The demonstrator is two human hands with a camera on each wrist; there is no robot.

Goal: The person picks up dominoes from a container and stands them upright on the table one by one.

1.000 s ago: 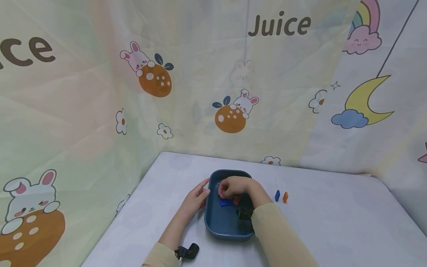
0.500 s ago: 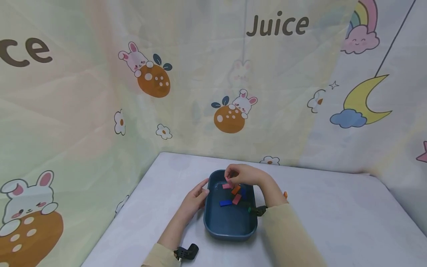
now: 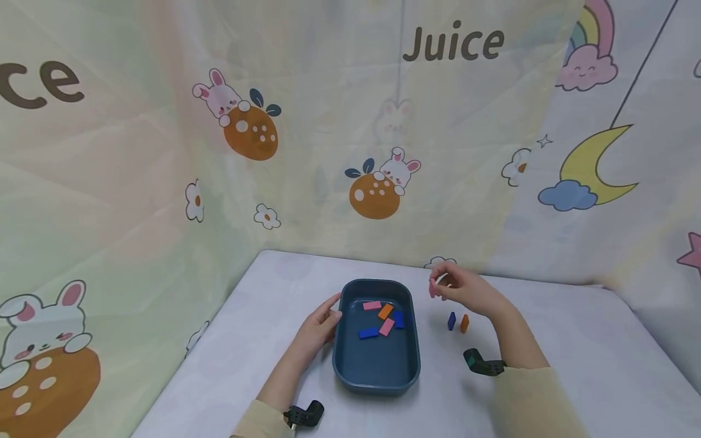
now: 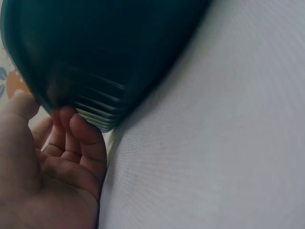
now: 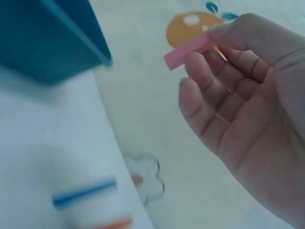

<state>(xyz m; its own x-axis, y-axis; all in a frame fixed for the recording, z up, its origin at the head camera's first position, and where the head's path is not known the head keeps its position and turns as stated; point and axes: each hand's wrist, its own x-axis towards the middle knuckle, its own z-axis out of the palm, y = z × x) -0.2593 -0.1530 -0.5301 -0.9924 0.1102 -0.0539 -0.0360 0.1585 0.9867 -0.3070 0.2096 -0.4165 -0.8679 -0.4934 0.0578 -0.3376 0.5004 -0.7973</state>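
My right hand pinches a small pink block between thumb and fingers, raised to the right of the blue bin. In the right wrist view the block sticks out past the fingertips. My left hand rests against the bin's left side, its fingertips touching the outer wall near the ridges in the left wrist view. Inside the bin lie two pink blocks, an orange block and two blue blocks. On the table to the right, a blue block and an orange block stand on end, side by side.
The white table meets a patterned cloth backdrop at its back and left. Black wrist cameras are strapped to both wrists.
My right hand has lifted out of the bin with the pink block and moved right, beyond the rim. The blocks in the bin are now uncovered. My left hand stays at the bin.
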